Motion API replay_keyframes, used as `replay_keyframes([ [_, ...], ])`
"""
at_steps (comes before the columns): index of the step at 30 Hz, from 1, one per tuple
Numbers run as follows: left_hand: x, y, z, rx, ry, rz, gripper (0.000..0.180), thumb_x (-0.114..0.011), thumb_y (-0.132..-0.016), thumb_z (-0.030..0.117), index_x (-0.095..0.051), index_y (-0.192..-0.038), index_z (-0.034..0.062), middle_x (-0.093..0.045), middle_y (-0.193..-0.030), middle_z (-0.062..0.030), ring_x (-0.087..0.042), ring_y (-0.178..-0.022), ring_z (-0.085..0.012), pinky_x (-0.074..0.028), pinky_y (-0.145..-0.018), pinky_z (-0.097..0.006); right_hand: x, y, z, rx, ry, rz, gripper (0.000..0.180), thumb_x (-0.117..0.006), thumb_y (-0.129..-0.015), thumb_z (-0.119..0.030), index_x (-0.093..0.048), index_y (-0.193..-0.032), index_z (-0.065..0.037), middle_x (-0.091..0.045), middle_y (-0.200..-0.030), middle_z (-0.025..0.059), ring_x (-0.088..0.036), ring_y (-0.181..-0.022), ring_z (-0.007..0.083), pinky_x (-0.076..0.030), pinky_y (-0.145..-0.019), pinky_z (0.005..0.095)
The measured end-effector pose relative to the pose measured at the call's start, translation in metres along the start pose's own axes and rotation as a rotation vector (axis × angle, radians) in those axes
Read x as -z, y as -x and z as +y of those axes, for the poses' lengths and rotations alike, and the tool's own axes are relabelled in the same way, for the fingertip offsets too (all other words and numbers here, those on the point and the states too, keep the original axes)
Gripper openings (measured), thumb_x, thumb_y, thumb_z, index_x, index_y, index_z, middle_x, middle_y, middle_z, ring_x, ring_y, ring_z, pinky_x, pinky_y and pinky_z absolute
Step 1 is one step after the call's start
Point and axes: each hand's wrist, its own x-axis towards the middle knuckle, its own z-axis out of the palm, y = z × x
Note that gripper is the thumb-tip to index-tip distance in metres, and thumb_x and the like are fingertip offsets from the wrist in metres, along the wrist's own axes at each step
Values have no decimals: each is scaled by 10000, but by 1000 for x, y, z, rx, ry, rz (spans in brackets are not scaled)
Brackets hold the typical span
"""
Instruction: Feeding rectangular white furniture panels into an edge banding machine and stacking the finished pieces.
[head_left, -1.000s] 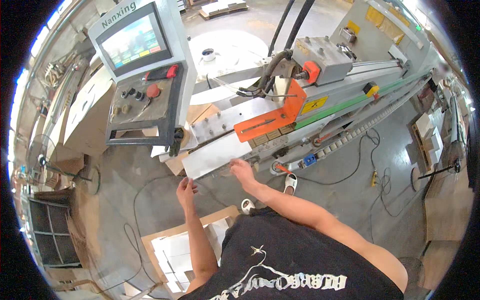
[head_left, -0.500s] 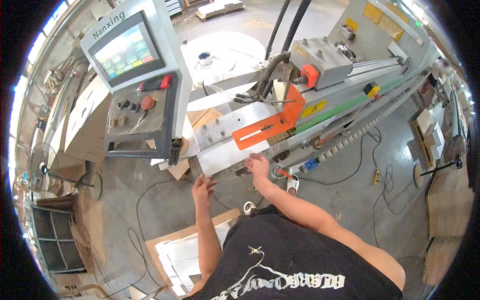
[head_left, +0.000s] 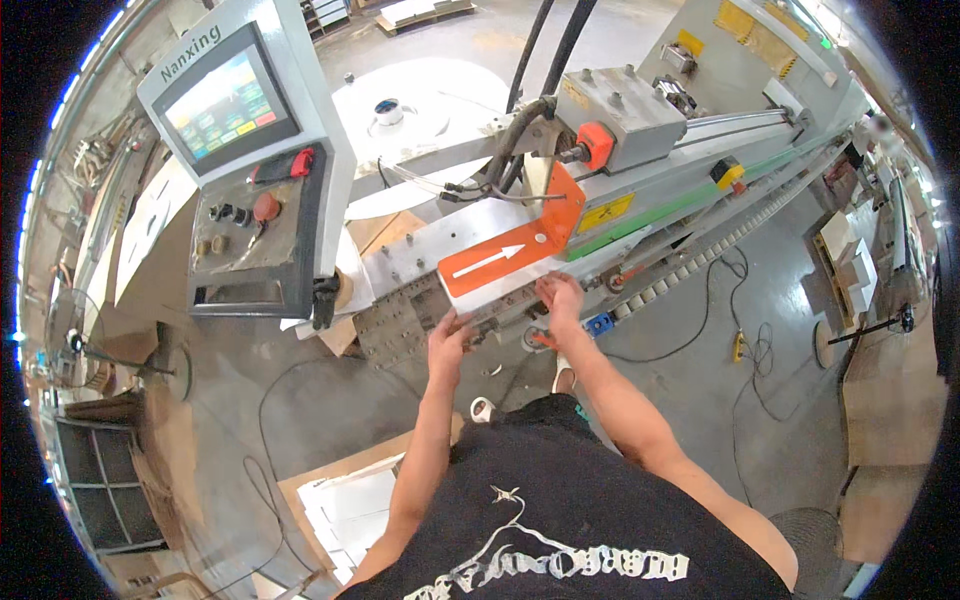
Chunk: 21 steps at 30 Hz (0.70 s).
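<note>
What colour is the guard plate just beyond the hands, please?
Orange; the guard plate shows best in the head view.

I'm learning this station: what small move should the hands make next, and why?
Probably ease the white panel slightly rightward: it lies partly under the orange guard, whose arrow points right, with left hand and right hand at its near side.

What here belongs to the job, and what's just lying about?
Seemingly in use:
white panel; left hand; right hand; orange arrow-marked plate over panel

Seemingly lying about:
white boards, lower left; red-and-black hand tool on control console
</note>
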Motion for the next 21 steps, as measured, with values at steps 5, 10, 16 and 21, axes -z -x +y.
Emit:
replay_keyframes([
  [5, -4, 10, 14, -42, 64, -58, 399, -549, -887, 145, -513, -1256, -2, -637, -1061, -79, -617, -809, -150, -466, -637, -282, 42, 1, -38, -29, 325, -260, 208, -504, -834, -48, -567, -1030, -18, -651, -1000, 99, -634, -926, 215, -500, -792, 330],
  [10, 82, 69, 5, -215, 10, 411, 212, -584, -918, 211, -610, -1019, 27, -597, -719, -17, -533, -626, -65, -418, -524, -215, 116, 16, -36, 595, 1422, -172, 201, -564, -793, -97, -604, -985, -54, -630, -970, 92, -586, -1024, 307, -433, -944, 460],
  [16, 314, 185, -157, -47, -660, 1484, 399, -628, -863, 377, -616, -1054, 27, -635, -927, -143, -607, -869, -253, -481, -794, -366, 115, 43, -18, 1081, 1639, -256, 150, -594, -704, -67, -639, -846, -78, -553, -1127, 111, -396, -1241, 340, -210, -1095, 557],
  [21, 361, 267, -262, 1076, -336, 1781, 962, -630, -707, 691, -386, -1321, -7, -379, -1389, -182, -422, -1163, -493, -382, -970, -561, 106, 46, -10, 1050, 1687, -163, 159, -608, -662, -66, -653, -814, -67, -567, -1106, 74, -377, -1250, 345, -198, -1099, 564],
])
